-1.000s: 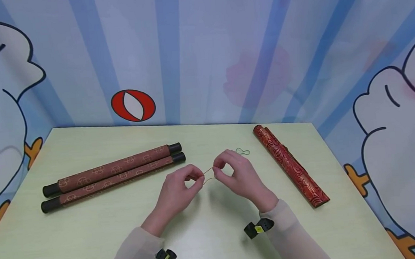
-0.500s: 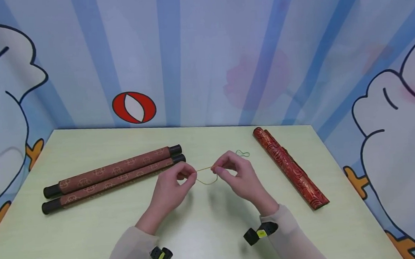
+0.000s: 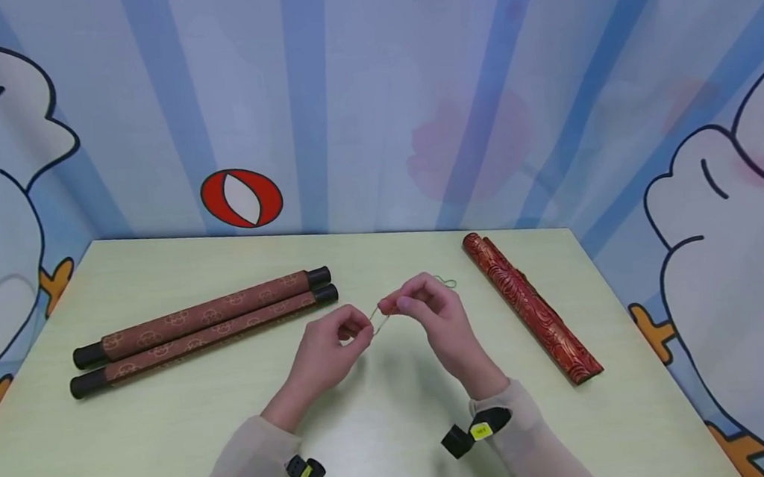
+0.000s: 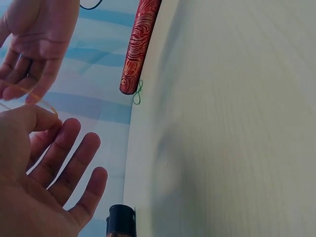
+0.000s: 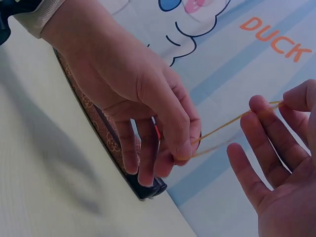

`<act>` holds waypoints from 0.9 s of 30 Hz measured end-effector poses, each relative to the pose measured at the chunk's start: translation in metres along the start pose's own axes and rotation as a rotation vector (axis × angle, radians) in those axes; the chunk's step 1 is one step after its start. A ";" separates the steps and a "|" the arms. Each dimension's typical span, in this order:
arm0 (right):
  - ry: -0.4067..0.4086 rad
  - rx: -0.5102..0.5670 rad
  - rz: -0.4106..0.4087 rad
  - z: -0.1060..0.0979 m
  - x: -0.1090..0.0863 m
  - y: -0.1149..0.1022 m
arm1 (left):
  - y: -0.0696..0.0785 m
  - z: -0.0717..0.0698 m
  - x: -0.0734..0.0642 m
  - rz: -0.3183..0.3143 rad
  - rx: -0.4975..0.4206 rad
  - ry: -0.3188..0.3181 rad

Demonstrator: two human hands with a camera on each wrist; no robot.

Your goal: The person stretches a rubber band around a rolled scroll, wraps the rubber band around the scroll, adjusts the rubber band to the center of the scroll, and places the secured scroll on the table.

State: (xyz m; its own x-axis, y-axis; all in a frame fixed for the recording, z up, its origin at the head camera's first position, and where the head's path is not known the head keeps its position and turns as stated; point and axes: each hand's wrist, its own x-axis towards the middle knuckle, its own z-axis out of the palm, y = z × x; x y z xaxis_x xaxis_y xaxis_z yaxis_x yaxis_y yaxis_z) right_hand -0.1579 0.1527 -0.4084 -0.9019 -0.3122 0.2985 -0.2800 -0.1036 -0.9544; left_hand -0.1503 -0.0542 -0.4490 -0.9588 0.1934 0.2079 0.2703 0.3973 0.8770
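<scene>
Yellow band (image 5: 222,127) is up off the table (image 3: 187,418), running in two strands between the hands. Left hand (image 3: 326,348) pinches one end between thumb and index finger, other three fingers spread away from it. Right hand (image 3: 431,313) has the other end at its thumb and fingertips; looks like a pinch too, but the band is thin there and I can't tell if it's also looped round a finger. Green loop (image 4: 138,92) lies on the table just past the right hand, twisted into a figure eight. Red patterned roll (image 3: 532,307) sits slanted to the right of it. Two brown rolls (image 3: 206,312) with black ends lie side by side on the left. Blue striped backdrop (image 3: 373,119) behind
</scene>
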 end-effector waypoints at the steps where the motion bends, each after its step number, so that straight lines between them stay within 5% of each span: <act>1: 0.011 0.013 0.008 0.001 0.000 0.000 | 0.001 0.001 0.000 0.003 -0.003 -0.010; 8: 0.093 0.050 0.068 0.003 0.003 0.003 | 0.009 0.007 -0.003 -0.029 -0.032 -0.073; 15: 0.179 0.119 0.086 0.005 0.007 0.006 | 0.016 0.008 -0.006 -0.068 -0.159 -0.148; 27: 0.114 0.052 -0.014 0.001 0.008 0.014 | 0.028 0.006 -0.009 -0.117 -0.219 -0.209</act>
State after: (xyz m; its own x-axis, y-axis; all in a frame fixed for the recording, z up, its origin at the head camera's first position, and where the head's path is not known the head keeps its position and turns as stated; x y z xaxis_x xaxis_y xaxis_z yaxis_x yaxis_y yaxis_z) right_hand -0.1687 0.1482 -0.4196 -0.9304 -0.2008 0.3067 -0.2784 -0.1575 -0.9475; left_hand -0.1336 -0.0398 -0.4289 -0.9374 0.3471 0.0267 0.1126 0.2297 0.9667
